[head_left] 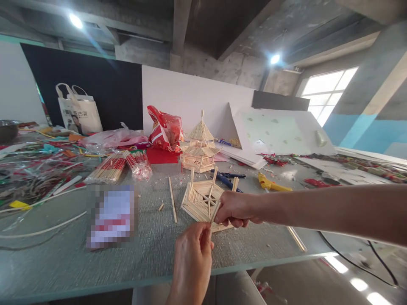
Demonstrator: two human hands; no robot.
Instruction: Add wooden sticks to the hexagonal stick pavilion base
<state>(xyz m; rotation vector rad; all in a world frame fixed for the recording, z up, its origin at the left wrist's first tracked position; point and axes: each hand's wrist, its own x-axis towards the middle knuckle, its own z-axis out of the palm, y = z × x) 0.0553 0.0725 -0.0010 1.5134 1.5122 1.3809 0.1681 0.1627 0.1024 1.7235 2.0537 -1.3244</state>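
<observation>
Centre of frame: a short wooden stick (215, 212) is pinched between both hands, right hand (233, 208) and left hand (192, 250) closed on it, over the edge of an unfinished stick frame (201, 201). Judged step: fitting one stick; next move calls for steady alignment. Behind, a finished pagoda model (199, 148). Grey table (63, 258), cluttered upper left; bare concrete ceiling, window upper right

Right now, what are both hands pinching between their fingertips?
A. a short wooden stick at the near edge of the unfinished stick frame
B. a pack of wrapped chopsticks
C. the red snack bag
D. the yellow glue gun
A: the left hand and right hand meet on a short wooden stick at the unfinished stick frame; the yellow glue gun lies untouched farther back on the table.
</observation>
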